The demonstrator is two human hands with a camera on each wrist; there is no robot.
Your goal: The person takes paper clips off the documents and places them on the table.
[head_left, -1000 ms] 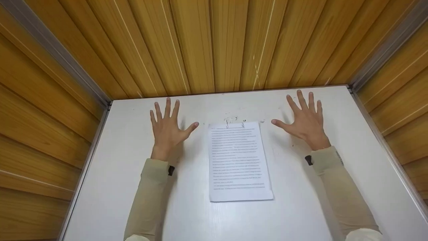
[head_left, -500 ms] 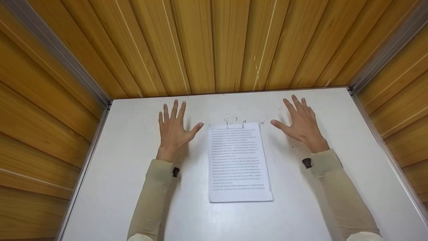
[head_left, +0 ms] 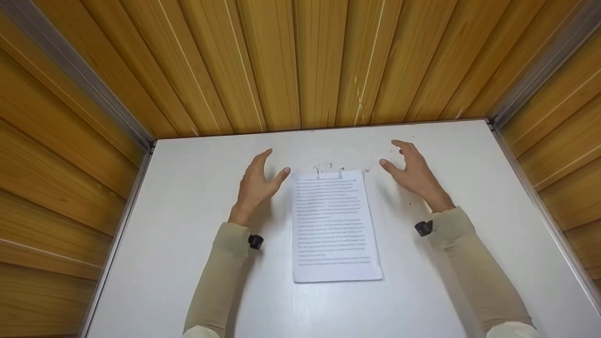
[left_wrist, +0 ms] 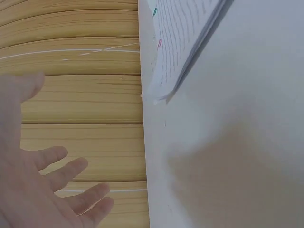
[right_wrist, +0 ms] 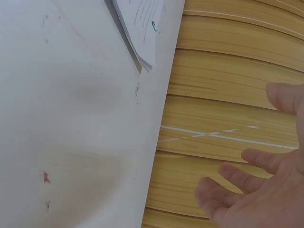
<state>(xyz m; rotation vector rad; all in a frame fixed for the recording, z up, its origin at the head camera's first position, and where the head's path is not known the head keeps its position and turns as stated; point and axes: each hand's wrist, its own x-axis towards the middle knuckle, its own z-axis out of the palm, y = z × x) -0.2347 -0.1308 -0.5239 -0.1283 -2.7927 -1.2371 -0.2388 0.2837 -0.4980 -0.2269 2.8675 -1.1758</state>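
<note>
A stack of printed paper [head_left: 331, 225] lies flat on the white table, its text running across the top sheet. Two paper clips sit on its far edge; the left wrist view shows a red paper clip [left_wrist: 159, 44] and a green paper clip [left_wrist: 155, 12]. My left hand [head_left: 257, 185] is raised beside the stack's upper left corner, thumb apart from loosely bent fingers. Opposite it, my right hand [head_left: 413, 173] hovers past the upper right corner in a similar pose. Both palms face inward, hold nothing and stand apart from the paper.
The white table [head_left: 164, 244] meets a wood-look panel wall [head_left: 319, 65] at its far edge, with similar panels at both sides. Small dark marks [head_left: 324, 165] dot the tabletop just beyond the stack. Black wrist devices show at the left cuff [head_left: 256, 241] and right cuff [head_left: 424, 228].
Both hands have turned from palms-down with spread fingers to palms facing inward, fingers bending. The left hand has moved right, closer to the stack; the right has shifted slightly left. The paper has stayed put.
</note>
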